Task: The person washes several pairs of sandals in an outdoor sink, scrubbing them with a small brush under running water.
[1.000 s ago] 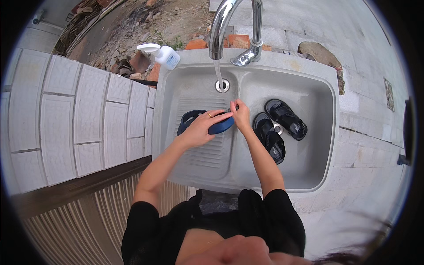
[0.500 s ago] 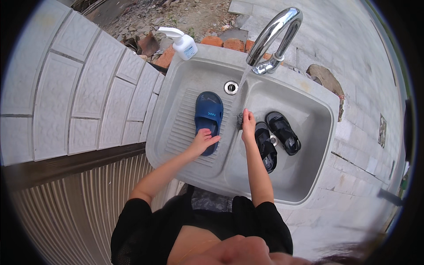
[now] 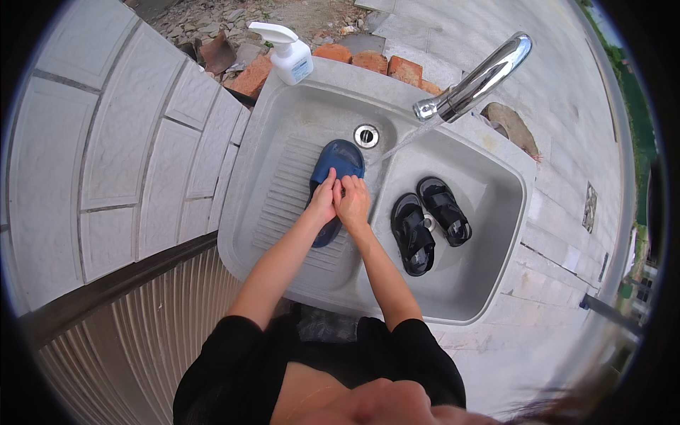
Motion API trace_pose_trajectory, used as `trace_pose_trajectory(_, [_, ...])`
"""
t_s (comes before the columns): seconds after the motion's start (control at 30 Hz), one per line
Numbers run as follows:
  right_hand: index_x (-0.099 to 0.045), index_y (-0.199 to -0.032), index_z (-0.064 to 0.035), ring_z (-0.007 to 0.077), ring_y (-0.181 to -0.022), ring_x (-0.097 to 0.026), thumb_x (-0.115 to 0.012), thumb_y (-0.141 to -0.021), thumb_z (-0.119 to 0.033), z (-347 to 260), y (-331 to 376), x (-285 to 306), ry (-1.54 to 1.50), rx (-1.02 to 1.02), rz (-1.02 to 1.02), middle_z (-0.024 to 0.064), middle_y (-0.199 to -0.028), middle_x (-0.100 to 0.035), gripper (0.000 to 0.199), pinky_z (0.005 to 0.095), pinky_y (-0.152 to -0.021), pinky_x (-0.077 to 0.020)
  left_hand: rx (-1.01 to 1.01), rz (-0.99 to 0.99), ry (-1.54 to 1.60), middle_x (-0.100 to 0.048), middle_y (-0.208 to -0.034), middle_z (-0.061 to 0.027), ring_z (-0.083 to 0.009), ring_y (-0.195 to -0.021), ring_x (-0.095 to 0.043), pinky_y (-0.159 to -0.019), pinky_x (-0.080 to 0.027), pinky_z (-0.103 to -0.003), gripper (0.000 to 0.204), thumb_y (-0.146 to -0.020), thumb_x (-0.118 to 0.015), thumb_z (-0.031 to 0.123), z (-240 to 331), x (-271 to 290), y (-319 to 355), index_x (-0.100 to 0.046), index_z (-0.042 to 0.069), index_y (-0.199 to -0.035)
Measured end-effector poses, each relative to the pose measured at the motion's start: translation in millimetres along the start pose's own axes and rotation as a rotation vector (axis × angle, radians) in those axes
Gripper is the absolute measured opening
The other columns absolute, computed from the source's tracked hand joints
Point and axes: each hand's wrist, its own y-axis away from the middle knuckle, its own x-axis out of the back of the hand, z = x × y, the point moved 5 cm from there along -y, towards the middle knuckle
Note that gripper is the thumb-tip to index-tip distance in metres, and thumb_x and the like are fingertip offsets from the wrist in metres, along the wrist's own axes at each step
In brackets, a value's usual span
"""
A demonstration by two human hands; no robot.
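Grey stone double sink (image 3: 496, 297), blue rubber slipper (image 3: 338, 161) lain on the ribbed left basin, pressed by left hand (image 3: 324, 204) and right hand (image 3: 353, 202), fingers curled partly closed, pair of black sandals (image 3: 428, 223) held in the right basin

Tap (image 3: 473, 79) overhead — black sandals (image 3: 430, 221) crowd right.

A blue slipper (image 3: 337, 164) is seen on the ribbed grey sink (image 3: 297, 106), two black sandals (image 3: 428, 223) beside it, a white pump bottle (image 3: 289, 53) and reddish-orange bricks (image 3: 386, 65) behind.
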Motion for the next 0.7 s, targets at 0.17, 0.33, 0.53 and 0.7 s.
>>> trace_pose_trajectory(0.17, [-0.058, -0.074, 0.0008, 0.0441, -0.069, -0.056, -0.048, -0.089, -0.032, 66.3, -62.4, 8.0, 0.062, -0.438, 0.062, 0.0251, -0.071, -0.059, 0.038, 0.0468, -0.060, -0.0415, -0.039, -0.107, 0.052, -0.057, -0.115, -0.0088, -0.0220, -0.105, -0.054, -0.092, -0.040, -0.035, 0.045, -0.092, -0.045, 0.041, -10.2, -8.4, -1.4, -0.050, 0.004, -0.118])
trace_pose_trajectory(0.33, [-0.055, -0.079, 0.0019, 0.0359, -0.062, -0.053, -0.051, -0.090, -0.030, 72.7, -30.0, 15.9, -0.274, -0.465, 0.187, 0.0190, -0.068, -0.058, 0.034, 0.0398, -0.058, -0.0424, 0.077, -0.189, 0.278, -0.056, -0.113, -0.0143, -0.0267, -0.102, -0.055, -0.090, -0.044, -0.038, 0.053, -0.089, -0.047, 0.045, 21.3, -13.1, 12.6, -0.047, 0.002, -0.120])
trace_pose_trajectory(0.53, [-0.052, -0.076, 0.0015, 0.0345, -0.061, -0.051, -0.051, -0.090, -0.026, 54.8, -50.5, 21.0, -0.275, -0.443, 0.278, 0.0179, -0.067, -0.054, 0.031, 0.0398, -0.059, -0.0410, -0.065, -0.137, 0.230, -0.062, -0.105, -0.0087, -0.0207, -0.094, -0.060, -0.083, -0.049, -0.033, 0.040, -0.087, -0.056, 0.037, 33.9, -6.8, 14.1, -0.055, 0.005, -0.111])
trace_pose_trajectory(0.7, [-0.052, -0.074, -0.0014, 0.0357, -0.065, -0.054, -0.057, -0.085, -0.020, 8.2, -42.3, 34.6, -0.165, -0.223, 0.131, 0.0165, -0.072, -0.054, 0.023, 0.0422, -0.059, -0.0418, -0.062, -0.135, 0.190, -0.063, -0.102, -0.0071, -0.0193, -0.095, -0.059, -0.082, -0.049, -0.033, 0.032, -0.088, -0.057, 0.030, 25.5, 11.4, -5.7, -0.056, 0.006, -0.109])
